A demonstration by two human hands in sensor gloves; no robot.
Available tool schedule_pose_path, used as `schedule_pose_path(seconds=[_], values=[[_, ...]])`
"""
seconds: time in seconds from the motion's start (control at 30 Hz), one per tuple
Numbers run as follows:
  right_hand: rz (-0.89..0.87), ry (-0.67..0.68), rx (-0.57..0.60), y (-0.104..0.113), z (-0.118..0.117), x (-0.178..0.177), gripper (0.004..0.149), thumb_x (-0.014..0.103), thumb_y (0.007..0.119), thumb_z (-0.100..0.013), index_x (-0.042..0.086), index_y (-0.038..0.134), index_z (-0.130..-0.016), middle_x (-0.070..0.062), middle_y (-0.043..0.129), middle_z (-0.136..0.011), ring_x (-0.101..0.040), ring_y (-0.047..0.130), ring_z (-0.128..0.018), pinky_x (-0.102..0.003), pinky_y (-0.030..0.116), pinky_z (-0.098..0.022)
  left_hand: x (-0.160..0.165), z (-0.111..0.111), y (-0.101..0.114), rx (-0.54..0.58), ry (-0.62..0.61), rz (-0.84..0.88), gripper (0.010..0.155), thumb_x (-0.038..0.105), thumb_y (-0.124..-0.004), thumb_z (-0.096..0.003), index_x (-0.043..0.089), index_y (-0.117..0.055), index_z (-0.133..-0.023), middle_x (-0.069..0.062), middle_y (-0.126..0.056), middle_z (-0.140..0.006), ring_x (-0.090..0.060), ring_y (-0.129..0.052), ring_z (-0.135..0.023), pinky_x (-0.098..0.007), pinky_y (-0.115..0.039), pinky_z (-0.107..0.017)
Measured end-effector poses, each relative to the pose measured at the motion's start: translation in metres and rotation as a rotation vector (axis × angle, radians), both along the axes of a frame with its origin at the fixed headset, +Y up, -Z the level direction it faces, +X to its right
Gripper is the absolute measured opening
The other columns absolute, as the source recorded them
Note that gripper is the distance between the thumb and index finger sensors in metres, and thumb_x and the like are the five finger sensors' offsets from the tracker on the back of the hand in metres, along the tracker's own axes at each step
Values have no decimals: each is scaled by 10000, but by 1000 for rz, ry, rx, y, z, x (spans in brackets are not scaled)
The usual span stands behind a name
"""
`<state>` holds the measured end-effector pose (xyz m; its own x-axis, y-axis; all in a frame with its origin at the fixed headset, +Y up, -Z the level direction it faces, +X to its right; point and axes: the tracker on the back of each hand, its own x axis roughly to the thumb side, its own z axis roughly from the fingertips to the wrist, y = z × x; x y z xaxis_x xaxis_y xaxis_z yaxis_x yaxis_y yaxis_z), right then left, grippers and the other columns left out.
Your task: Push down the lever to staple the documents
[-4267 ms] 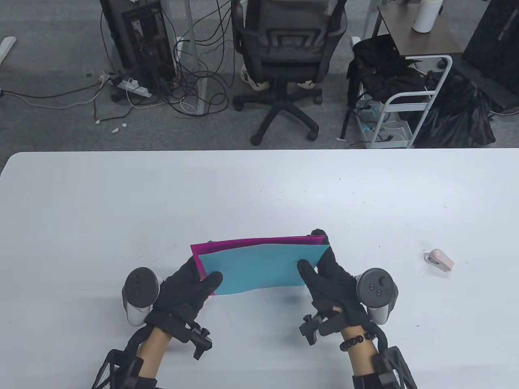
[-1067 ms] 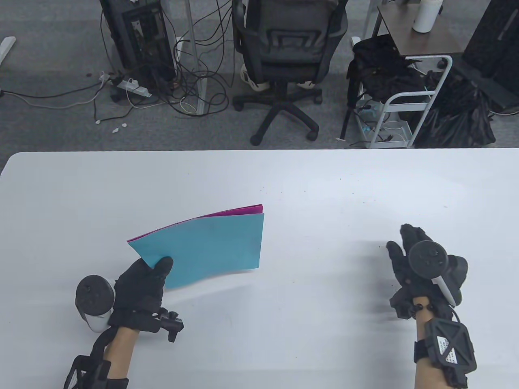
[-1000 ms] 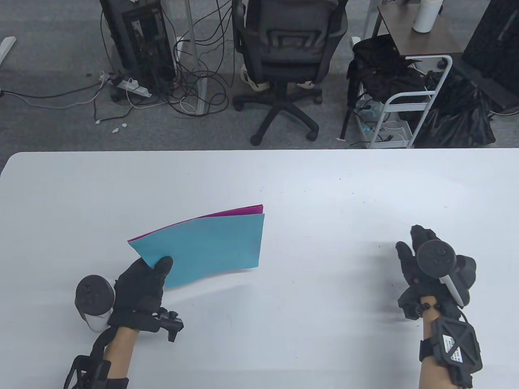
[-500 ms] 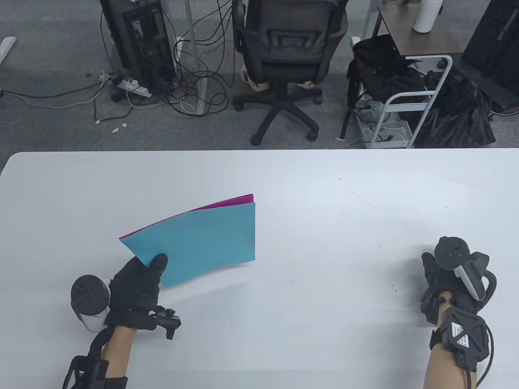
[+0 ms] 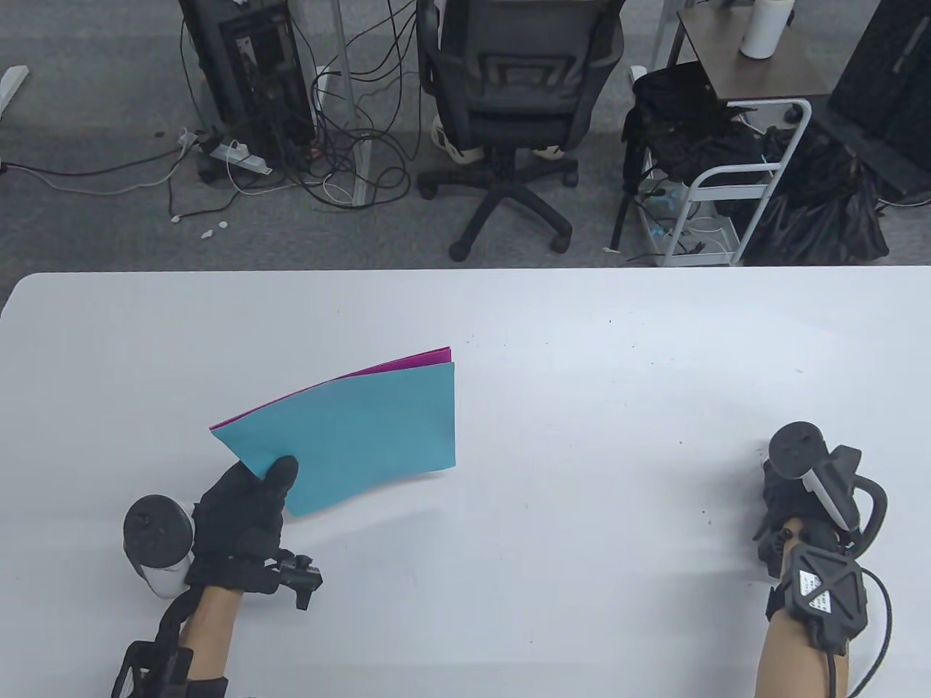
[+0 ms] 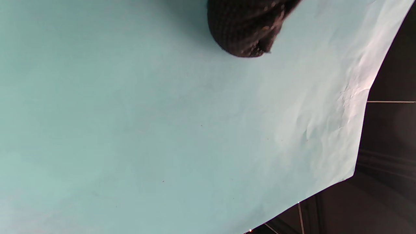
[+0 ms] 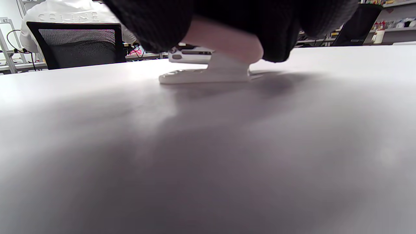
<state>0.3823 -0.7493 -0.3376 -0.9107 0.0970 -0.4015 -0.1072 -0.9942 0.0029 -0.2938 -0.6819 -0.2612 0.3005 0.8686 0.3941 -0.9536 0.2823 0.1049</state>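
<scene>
A blue sheet (image 5: 364, 429) lies on top of a magenta sheet (image 5: 414, 361). My left hand (image 5: 270, 478) pinches the pair at the near left corner, thumb on top, and holds it off the table. In the left wrist view the blue sheet (image 6: 162, 130) fills the frame with my thumb (image 6: 243, 29) on it. My right hand (image 5: 782, 494) is at the table's right and hides the stapler from above. In the right wrist view my fingers (image 7: 152, 26) close over the top of the pink and white stapler (image 7: 208, 70), whose base rests on the table.
The white table (image 5: 582, 327) runs across the whole view. Behind its far edge stand an office chair (image 5: 509, 94), a computer tower with cables (image 5: 247, 65) and a white trolley (image 5: 727, 189).
My right hand let go of the sheets, moved right and came down over the stapler. My left hand carried the sheets left and a little away from me.
</scene>
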Motion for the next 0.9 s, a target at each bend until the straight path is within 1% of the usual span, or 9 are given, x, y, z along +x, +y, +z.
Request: schedule_pose_path(seconds=[0.2,0.47,0.53,0.7,0.8,0.87,0.9], values=[[32,-14,9,2,-2,-1,603,292,764,-515,69,577,-1044,-258,710,-997,-503,821,-867,-617,710,-647,0,0,0,0,0,12,405,287,-756,-545,198,-826,-934,-63,-977,-907,-333,-997,-819,-619,-831,-593],[77,6,1,6,-5,-11,604,304,779,-506,50,611,-1028,-215,780,-961,-471,867,-844,-589,747,-641,-2,0,0,0,3,26,405,288,-757,-545,197,-827,-934,-62,-978,-907,-334,-998,-817,-621,-830,-591],[68,27,24,11,-6,-18,603,304,779,-506,48,612,-1027,-214,773,-968,-471,867,-845,-589,746,-642,-3,0,0,-2,3,30,405,288,-757,-545,199,-828,-933,-62,-979,-907,-333,-999,-816,-621,-831,-591],[61,144,84,30,-10,-50,602,305,777,-509,52,609,-1029,-211,769,-971,-468,855,-857,-595,731,-651,-4,0,0,-8,10,37,405,288,-757,-546,199,-825,-935,-61,-978,-907,-332,-997,-819,-620,-831,-592],[28,242,139,42,-12,-84,602,307,778,-509,57,608,-1031,-206,762,-978,-464,852,-861,-596,727,-653,-6,-2,-1,-17,20,35,405,288,-757,-546,197,-826,-935,-60,-978,-907,-333,-997,-818,-621,-830,-591],[22,308,151,46,-13,-107,601,308,777,-511,61,608,-1032,-204,762,-979,-461,848,-864,-594,724,-657,-9,-2,-2,-22,27,41,405,287,-757,-546,196,-826,-935,-65,-977,-907,-333,-998,-817,-623,-828,-592],[24,352,160,49,-13,-124,601,309,778,-510,63,608,-1032,-201,764,-978,-459,849,-865,-593,723,-659,-10,-3,-3,-23,34,47,405,286,-757,-546,194,-827,-934,-67,-978,-906,-334,-997,-817,-623,-828,-592]])
